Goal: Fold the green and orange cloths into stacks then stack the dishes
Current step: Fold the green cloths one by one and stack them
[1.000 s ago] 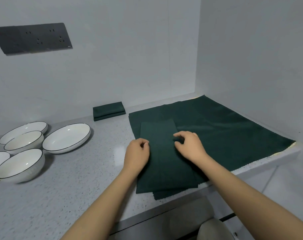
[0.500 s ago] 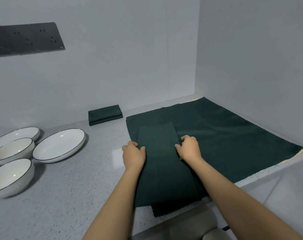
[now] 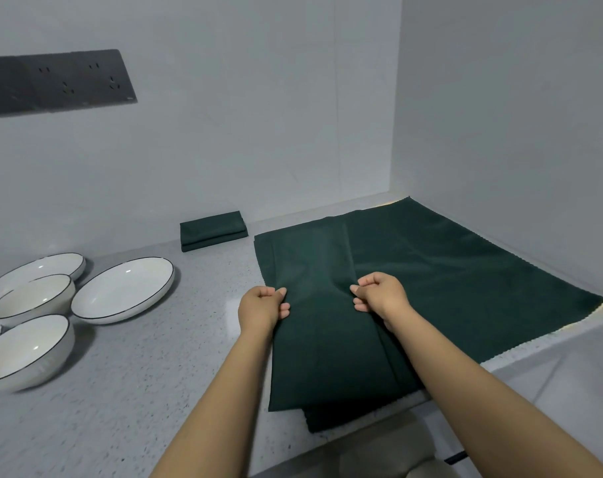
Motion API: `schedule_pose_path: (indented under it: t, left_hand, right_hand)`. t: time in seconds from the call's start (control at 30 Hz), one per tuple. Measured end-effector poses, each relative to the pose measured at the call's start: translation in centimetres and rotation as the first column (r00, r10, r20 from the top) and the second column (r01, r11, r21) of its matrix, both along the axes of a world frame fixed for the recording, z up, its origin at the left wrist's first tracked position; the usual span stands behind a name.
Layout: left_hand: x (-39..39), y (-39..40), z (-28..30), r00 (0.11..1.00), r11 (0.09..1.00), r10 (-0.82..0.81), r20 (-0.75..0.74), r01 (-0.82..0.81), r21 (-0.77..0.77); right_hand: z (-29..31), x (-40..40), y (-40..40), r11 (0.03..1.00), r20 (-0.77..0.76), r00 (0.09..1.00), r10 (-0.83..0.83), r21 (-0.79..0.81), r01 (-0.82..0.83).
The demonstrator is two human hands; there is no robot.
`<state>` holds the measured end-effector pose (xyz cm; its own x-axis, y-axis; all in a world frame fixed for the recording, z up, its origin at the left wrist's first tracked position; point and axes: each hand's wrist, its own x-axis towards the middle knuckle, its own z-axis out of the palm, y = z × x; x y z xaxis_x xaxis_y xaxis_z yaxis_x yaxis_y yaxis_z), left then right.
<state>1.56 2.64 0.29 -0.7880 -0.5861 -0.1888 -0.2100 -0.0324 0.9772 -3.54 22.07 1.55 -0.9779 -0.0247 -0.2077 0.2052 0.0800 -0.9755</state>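
Green strip (image 3: 327, 339): my left hand (image 3: 263, 307) and right hand (image 3: 382, 296), flat a second ago, are now pinching its side edges, starting the next fold.

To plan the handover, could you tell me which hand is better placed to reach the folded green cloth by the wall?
Left. The left hand is nearer the folded green cloth; both grip the strip.

Desk (image 3: 127, 391) fills lower frame. Bowls and plates (image 3: 121, 288) clustered at left edge. Folded cloth (image 3: 212, 230) at centre, against the back wall. Spread cloth (image 3: 465, 270) covers right side into the corner. Long folded strip (image 3: 327, 357) lies on its left part, running to the desk's front edge. Socket panel (image 3: 57, 81) on wall, upper left.
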Motion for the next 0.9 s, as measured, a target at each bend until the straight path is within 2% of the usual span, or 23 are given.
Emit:
schedule_pose_path:
  t: [0.1, 0.23, 0.37, 0.43, 0.57, 0.67, 0.9]
  left_hand:
    - [1.4, -0.5, 0.8, 0.991, 0.991, -0.085, -0.098, 0.095, 0.097]
    - [2.6, -1.1, 1.3, 0.968, 0.970, -0.167, -0.189, 0.195, 0.144]
    - [4.1, -1.6, 1.8, 0.965, 0.965, -0.172, -0.200, 0.206, 0.164]
    - [4.7, -1.6, 1.5, 0.961, 0.965, -0.201, -0.187, 0.228, 0.133]
    - [6.1, -1.3, 1.1, 0.955, 0.959, -0.278, -0.099, 0.270, -0.086]
    - [6.8, -1.1, 1.0, 0.937, 0.922, -0.342, -0.066, 0.321, -0.215]
    - [7.4, -0.2, 0.9, 0.924, 0.849, -0.381, -0.017, 0.343, -0.403]
  right_hand:
    - [0.6, 0.7, 1.1, 0.993, -0.049, 0.996, 0.073, -0.093, -0.077]
    - [1.0, 1.4, 1.9, 0.976, -0.077, 0.988, 0.131, -0.166, -0.142]
    - [1.3, 2.5, 2.3, 0.975, -0.088, 0.989, 0.118, -0.180, -0.133]
    - [1.1, 3.0, 2.6, 0.980, -0.103, 0.985, 0.138, -0.129, -0.150]
    - [1.0, 3.9, 3.2, 0.977, -0.177, 0.962, 0.206, 0.091, -0.193]
    - [0.8, 4.4, 3.4, 0.934, -0.236, 0.929, 0.284, 0.286, -0.212]
    - [-0.2, 4.1, 2.8, 0.849, -0.306, 0.888, 0.345, 0.505, -0.156]
